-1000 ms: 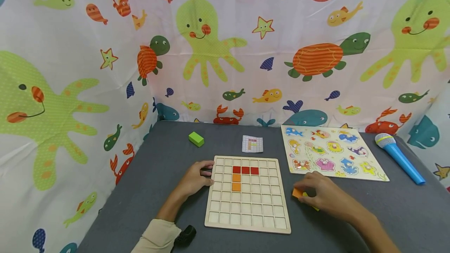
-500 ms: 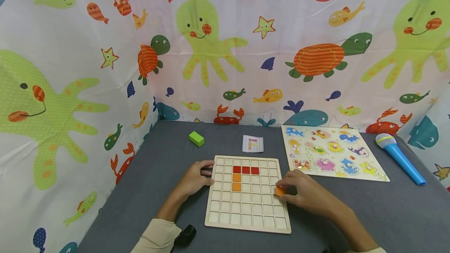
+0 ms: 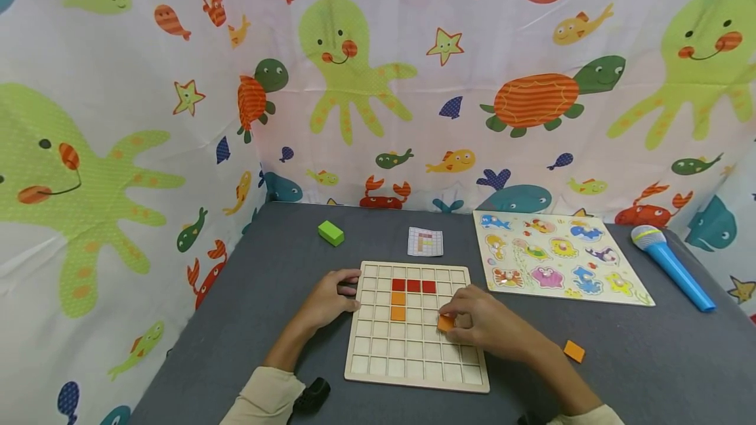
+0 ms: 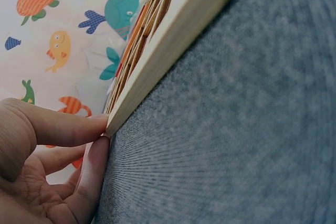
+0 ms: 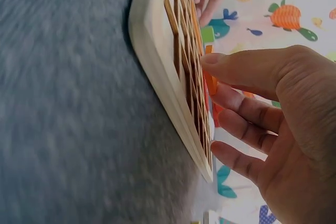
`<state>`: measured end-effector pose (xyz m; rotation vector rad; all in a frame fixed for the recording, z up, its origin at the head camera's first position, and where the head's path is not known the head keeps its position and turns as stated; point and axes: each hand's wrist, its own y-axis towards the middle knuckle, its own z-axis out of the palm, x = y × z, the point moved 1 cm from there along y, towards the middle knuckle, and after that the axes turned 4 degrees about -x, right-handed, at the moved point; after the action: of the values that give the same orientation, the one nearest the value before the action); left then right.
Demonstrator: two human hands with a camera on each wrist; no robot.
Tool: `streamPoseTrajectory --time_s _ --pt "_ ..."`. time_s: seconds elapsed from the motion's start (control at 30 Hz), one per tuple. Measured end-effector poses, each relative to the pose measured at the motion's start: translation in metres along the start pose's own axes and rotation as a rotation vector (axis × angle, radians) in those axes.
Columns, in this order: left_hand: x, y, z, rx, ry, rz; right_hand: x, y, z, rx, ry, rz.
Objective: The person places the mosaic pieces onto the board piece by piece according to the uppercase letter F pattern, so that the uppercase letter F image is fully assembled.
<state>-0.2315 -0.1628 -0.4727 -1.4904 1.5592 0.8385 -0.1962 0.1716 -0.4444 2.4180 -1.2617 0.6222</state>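
A wooden grid board [image 3: 407, 349] lies on the table, with red tiles [image 3: 413, 286] in one row and orange tiles [image 3: 398, 305] below them. My left hand [image 3: 328, 300] holds the board's left edge; in the left wrist view its thumb and a finger [image 4: 94, 166] meet at that edge. Over the right half of the board, my right hand [image 3: 487, 323] pinches an orange square tile [image 3: 445, 324] between thumb and finger. The right wrist view shows this tile [image 5: 210, 74] tilted just above the grid. Another orange tile [image 3: 574, 351] lies on the table, right of the board.
Behind the board are a green block [image 3: 331, 233] and a small printed pattern card [image 3: 425, 242]. At the back right lie a sea-animal puzzle board [image 3: 561, 258] and a blue toy microphone [image 3: 673, 267]. A patterned curtain [image 3: 378, 84] encloses the table.
My right hand has moved left from the table beside the board to over the grid, carrying the orange tile. The tile left behind is now uncovered. My left hand has stayed in place.
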Motion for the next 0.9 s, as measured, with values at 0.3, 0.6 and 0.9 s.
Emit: streamPoseTrajectory --time_s 0.3,0.6,0.9 --pt "-0.001 0.001 0.0 -0.011 0.013 -0.007 0.014 0.012 0.01 0.017 -0.008 -0.052" --pt "-0.001 0.0 0.0 -0.003 0.0 0.007 0.031 0.023 0.021 0.034 -0.015 -0.058" --pt "0.0 0.001 -0.001 -0.003 -0.003 -0.004 0.046 0.034 0.027 0.047 -0.034 -0.106"
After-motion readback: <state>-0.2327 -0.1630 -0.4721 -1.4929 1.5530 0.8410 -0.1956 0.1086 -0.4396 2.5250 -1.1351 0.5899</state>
